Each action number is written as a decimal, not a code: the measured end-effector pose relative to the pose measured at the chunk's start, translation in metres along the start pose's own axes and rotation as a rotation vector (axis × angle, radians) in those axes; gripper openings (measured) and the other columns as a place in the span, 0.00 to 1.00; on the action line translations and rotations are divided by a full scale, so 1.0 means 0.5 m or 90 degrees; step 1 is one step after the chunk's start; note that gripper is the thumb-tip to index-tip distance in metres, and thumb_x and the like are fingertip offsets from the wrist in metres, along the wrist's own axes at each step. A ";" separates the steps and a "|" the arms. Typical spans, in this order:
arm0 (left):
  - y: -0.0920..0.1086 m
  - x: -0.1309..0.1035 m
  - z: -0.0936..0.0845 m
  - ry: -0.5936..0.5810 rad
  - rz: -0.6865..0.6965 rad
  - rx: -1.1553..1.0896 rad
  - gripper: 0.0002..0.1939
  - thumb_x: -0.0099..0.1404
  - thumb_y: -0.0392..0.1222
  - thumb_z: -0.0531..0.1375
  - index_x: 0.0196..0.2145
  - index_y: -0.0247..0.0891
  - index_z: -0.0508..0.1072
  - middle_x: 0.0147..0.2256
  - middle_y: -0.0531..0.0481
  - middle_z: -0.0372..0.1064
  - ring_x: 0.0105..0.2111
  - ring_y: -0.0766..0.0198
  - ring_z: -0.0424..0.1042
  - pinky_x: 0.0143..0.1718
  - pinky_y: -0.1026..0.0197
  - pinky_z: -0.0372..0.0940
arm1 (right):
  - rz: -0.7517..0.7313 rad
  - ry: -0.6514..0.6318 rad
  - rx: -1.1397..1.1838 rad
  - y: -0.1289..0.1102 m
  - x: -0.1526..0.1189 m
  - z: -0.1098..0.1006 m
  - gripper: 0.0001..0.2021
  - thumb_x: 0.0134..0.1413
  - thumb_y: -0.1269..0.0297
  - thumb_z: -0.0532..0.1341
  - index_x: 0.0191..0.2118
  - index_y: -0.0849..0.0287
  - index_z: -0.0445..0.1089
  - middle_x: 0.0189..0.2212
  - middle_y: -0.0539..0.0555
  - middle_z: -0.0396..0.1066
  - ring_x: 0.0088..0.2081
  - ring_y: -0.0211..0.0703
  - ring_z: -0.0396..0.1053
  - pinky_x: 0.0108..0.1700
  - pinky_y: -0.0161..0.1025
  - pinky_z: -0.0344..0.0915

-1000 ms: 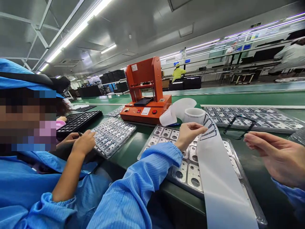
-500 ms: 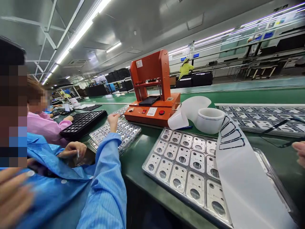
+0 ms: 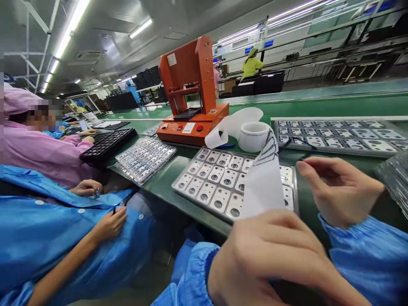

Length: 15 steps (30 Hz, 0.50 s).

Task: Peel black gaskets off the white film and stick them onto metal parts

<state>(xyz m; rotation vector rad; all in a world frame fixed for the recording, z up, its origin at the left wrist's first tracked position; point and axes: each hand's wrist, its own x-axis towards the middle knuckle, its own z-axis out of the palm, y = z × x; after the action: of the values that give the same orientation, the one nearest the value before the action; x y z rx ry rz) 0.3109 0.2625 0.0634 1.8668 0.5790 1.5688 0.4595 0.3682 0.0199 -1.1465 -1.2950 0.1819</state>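
Note:
My right hand (image 3: 344, 187) is closed in a pinch at the right, with a thin black gasket-like frame (image 3: 302, 141) running from its fingertips over the table. In the foreground my left hand (image 3: 270, 255) is bent and slightly blurred; its fingertips run low and out of sight. Behind it, a white backing strip (image 3: 264, 191) carries several black frames and hangs from a roll (image 3: 253, 136). Beneath the strip lies a clear tray (image 3: 204, 178) of silver plates with round holes, partly hidden by the strip and my left hand.
An orange press (image 3: 191, 93) stands behind the tray. Another plate tray (image 3: 338, 134) lies at the back right, and stacked trays (image 3: 145, 159) at the left. A co-worker in blue (image 3: 63, 238) sits close on the left, holding small parts. Clear plastic (image 3: 395, 178) is at the right edge.
The view has shifted and turned rightward. My right hand has come further into view from the right edge with the black frame. My left hand now appears in the foreground, over the strip's lower end.

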 end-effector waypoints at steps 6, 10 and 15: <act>0.018 -0.048 0.007 -0.244 -0.019 0.059 0.10 0.59 0.40 0.60 0.21 0.38 0.68 0.22 0.50 0.74 0.23 0.67 0.69 0.36 0.64 0.67 | -0.109 -0.005 -0.043 0.008 0.007 0.005 0.08 0.49 0.63 0.62 0.31 0.62 0.74 0.24 0.53 0.70 0.24 0.38 0.64 0.29 0.35 0.62; -0.026 -0.028 -0.126 -0.198 -0.197 0.393 0.10 0.55 0.44 0.62 0.20 0.39 0.72 0.22 0.53 0.73 0.25 0.67 0.70 0.34 0.66 0.67 | -0.070 -0.052 -0.019 0.021 -0.001 0.018 0.07 0.48 0.63 0.62 0.30 0.62 0.74 0.24 0.53 0.71 0.23 0.37 0.65 0.27 0.34 0.63; -0.133 0.012 -0.414 0.193 -0.340 0.709 0.12 0.64 0.45 0.56 0.33 0.32 0.71 0.33 0.48 0.71 0.35 0.63 0.71 0.41 0.54 0.66 | -0.087 -0.087 -0.034 0.017 -0.012 0.025 0.08 0.47 0.61 0.61 0.30 0.61 0.74 0.23 0.53 0.70 0.24 0.38 0.65 0.28 0.36 0.62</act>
<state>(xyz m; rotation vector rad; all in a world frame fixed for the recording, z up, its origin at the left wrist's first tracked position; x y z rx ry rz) 0.1133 0.3512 0.0411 1.8613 2.2196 1.2138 0.4512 0.3750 0.0077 -1.1006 -1.5016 0.1272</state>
